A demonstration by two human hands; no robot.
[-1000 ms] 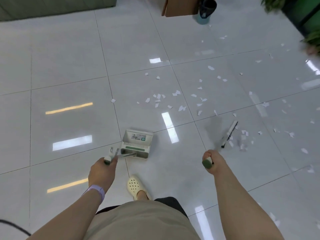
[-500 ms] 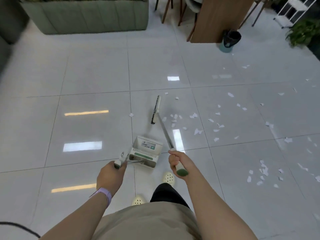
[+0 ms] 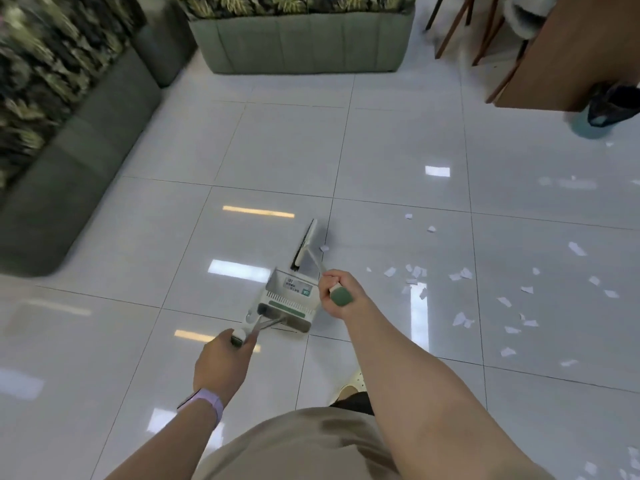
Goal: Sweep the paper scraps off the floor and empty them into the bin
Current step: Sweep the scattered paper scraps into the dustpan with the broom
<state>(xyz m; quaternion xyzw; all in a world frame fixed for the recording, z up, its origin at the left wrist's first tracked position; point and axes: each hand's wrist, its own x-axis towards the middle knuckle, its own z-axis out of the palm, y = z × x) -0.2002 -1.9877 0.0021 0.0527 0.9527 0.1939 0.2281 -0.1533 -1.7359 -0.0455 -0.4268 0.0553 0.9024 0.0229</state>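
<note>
Two hands are at work, and the big shift within the last second is the broom: its head was out to the right among the scraps and now sits on the floor just past the dustpan, at the left edge of the litter. The right hand has its fingers wrapped tight round the green grip of the broom handle; the left hand is closed round the dustpan's long handle. The view has also swung left, bringing a green planter and a sofa into sight, while the bin slides to the upper right edge. I judge this a repositioning stroke: almost nothing is gathered yet, since the paper scraps lie strewn across the tiles to the right and only one piece lies beside the bristles. The broom head's long axis runs away from the person, tilted slightly right, with its handle slanting back down to the right hand. The dustpan's mouth points away from the person, toward the broom head.
</note>
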